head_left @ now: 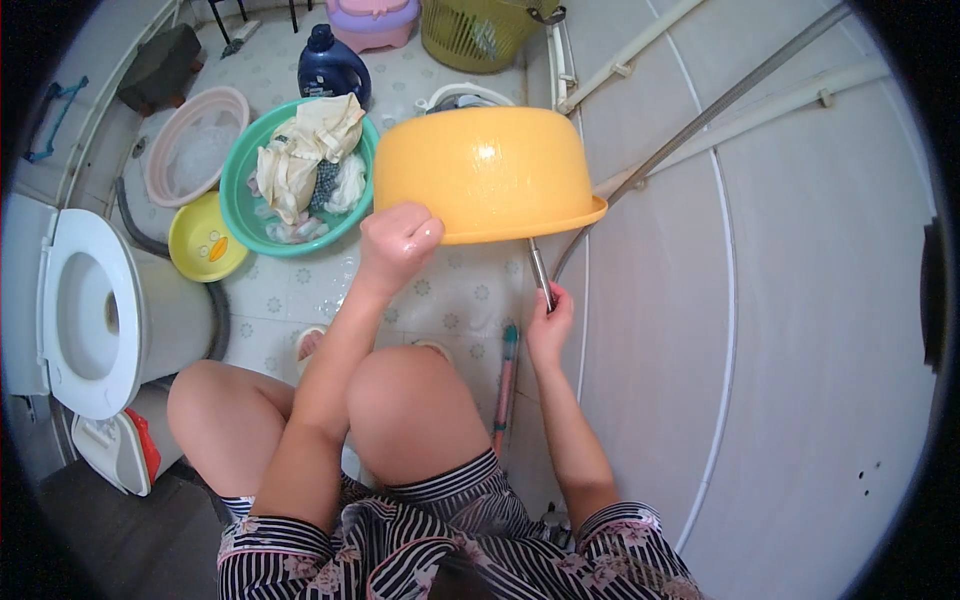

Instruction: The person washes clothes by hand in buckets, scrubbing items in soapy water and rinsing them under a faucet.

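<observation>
My left hand (402,243) is closed around the rim of an orange-yellow plastic basin (480,165). The basin is raised and tipped so its wet outer side and base show; its inside is hidden. Lower and to the right, my right hand (552,310) grips a slim chrome handle (539,262), which looks like a hand shower's. Its upper end disappears behind the basin rim. A grey metal hose (690,125) runs along the wall to near the basin. Left of the basin, a green basin (232,215) holds a cream cloth (312,140) and other wet laundry.
A pink basin (160,165) of suds, a yellow bowl (205,238) and a blue detergent bottle (333,72) stand on the wet tiled floor. At left are a white toilet (95,310) and a bin (112,450). A green basket (470,50) stands far back; pipes (640,50) line the right wall.
</observation>
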The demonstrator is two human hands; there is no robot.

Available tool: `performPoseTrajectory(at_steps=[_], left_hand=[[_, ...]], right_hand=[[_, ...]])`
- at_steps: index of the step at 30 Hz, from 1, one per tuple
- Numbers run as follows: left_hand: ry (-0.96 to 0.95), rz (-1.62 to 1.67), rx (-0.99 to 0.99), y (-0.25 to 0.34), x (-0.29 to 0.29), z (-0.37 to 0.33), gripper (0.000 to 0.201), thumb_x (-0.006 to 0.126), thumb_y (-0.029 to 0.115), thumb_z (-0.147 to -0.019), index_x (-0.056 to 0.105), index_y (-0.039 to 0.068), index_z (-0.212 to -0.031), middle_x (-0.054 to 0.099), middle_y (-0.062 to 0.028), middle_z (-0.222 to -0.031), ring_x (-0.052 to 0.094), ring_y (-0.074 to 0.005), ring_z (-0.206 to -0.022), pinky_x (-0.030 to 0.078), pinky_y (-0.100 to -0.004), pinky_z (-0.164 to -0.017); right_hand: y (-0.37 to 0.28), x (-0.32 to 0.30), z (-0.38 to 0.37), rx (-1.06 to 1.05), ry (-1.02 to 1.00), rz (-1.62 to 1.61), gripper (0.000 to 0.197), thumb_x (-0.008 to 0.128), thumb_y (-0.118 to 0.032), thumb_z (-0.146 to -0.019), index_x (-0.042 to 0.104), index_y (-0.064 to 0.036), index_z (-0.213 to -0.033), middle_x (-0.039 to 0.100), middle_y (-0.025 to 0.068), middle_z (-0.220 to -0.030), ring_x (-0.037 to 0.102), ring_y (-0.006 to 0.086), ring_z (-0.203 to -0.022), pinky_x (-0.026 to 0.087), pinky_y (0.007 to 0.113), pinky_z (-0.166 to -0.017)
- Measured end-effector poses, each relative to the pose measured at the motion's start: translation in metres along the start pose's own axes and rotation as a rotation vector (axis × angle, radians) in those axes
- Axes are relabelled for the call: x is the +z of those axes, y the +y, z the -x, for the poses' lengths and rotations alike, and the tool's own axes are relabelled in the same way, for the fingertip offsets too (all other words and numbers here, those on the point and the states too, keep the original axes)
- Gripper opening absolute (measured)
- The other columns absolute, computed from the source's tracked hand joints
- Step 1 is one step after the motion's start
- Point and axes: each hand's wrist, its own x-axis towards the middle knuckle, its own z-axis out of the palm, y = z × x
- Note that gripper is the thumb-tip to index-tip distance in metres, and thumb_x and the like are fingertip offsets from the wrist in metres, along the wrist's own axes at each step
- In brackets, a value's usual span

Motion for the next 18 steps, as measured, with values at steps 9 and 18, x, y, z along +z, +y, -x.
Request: performPoseTrajectory(at_steps=[9,18], left_hand=[[-0.023,0.143,-0.706,-0.013,0.059,0.083,0.016,0.058,-0.003,-0.065,0.055,0.000,-0.080,0.056,-0.0199,-0.074,0.057,-0.0384,-0.071,0.046,-0.0404,-0.062],[-0.092,0.499,-1.475,-0.076,0.119,0.216,0.028,0.067,0.017,-0.077,0.060,-0.002,-0.098,0.067,-0.0183,-0.084,0.065,-0.0329,-0.084,0.050,-0.0402,-0.075]], right_hand=[[-0.023,-0.017,-0.007,-0.015,-0.024,-0.035,0.022,0.060,-0.013,-0.089,0.056,0.0021,-0.104,0.058,0.0073,-0.089,0.054,0.0143,-0.078,0.045,0.028,-0.073],[-0.026,0.043,-0.039,0.018,-0.263,0.005,0.021,0.057,-0.012,-0.087,0.056,0.0022,-0.102,0.060,0.0164,-0.096,0.058,0.0251,-0.090,0.045,0.034,-0.079]])
